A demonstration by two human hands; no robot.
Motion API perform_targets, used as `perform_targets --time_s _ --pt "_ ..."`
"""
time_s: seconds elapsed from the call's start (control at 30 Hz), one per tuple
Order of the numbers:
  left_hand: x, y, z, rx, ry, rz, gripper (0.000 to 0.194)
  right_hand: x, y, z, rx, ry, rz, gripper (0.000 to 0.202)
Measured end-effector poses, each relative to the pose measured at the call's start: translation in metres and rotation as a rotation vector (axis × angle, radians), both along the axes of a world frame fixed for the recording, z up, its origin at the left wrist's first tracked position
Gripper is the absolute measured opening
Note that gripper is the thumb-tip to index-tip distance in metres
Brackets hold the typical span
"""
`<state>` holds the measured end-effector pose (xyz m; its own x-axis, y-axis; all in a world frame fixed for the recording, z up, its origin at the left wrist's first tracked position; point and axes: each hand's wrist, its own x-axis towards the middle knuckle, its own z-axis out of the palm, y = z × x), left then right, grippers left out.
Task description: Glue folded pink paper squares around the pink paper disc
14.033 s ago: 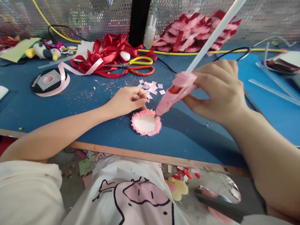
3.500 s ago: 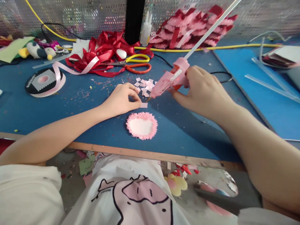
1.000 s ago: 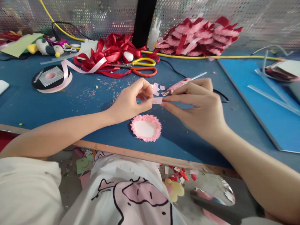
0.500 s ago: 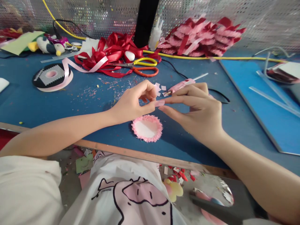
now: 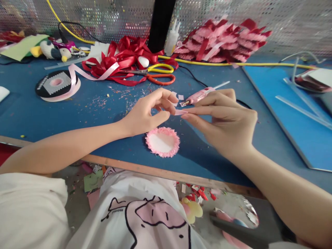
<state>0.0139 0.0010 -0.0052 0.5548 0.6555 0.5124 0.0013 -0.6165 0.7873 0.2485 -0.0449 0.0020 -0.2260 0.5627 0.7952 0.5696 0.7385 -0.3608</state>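
Observation:
A small piece of pale pink ribbon (image 5: 180, 112) is pinched between the thumb and index finger of my right hand (image 5: 228, 119). My left hand (image 5: 151, 110) is close by on the left, its thumb parted from its bent fingers. The fingertips are right at the ribbon's left end; whether they touch it I cannot tell. Below the hands, a round white disc with a fluffy pink edge (image 5: 162, 142) lies flat on the blue table. Behind them lie a pink glue gun (image 5: 198, 95) with a clear stick in its back and several small pale ribbon pieces (image 5: 181, 97).
Across the back are a ribbon spool (image 5: 57, 83), scissors with yellow and orange handles (image 5: 160, 74), heaped red ribbon (image 5: 116, 55), a white bottle (image 5: 172, 39) and a pink-and-red fluffy pile (image 5: 223, 41). A blue board (image 5: 290, 114) with clear sticks lies right.
My left thumb has come away from the ribbon piece. My right hand has moved slightly right with the ribbon still pinched in it.

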Motion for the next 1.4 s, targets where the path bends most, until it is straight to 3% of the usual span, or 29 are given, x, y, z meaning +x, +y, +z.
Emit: perform_targets --time_s 0.17,0.27,0.6,0.8,0.97,1.23,1.4 --pt "0.0003 -0.0043 0.0083 0.023 0.075 0.037 0.015 -0.0002 -0.0036 0.0056 -0.056 0.001 -0.012 0.007" --pt "0.0014 -0.0074 0.0108 0.002 0.061 0.076 0.026 -0.0009 -0.0038 0.0062 -0.024 0.013 0.026 0.014" --pt "0.0013 -0.0027 0.0028 -0.023 -0.030 0.069 0.028 -0.0042 -0.0068 0.0083 0.010 0.031 0.072 0.023" --pt "0.0022 -0.0039 0.0021 0.022 -0.056 0.075 0.027 -0.0049 -0.0097 0.0104 -0.081 0.003 -0.023 0.014" --pt "0.0022 -0.0050 0.0029 0.095 -0.071 0.080 0.021 -0.0026 -0.0060 0.0064 0.057 -0.004 0.008 0.012" --pt "0.0023 -0.0082 0.0069 0.204 -0.007 0.149 0.013 -0.0001 -0.0033 0.0060 0.162 -0.092 0.010 0.025" --pt "0.0026 -0.0093 0.0073 0.280 0.031 0.175 0.011 0.0010 -0.0011 0.0020 0.199 -0.138 -0.037 0.019"
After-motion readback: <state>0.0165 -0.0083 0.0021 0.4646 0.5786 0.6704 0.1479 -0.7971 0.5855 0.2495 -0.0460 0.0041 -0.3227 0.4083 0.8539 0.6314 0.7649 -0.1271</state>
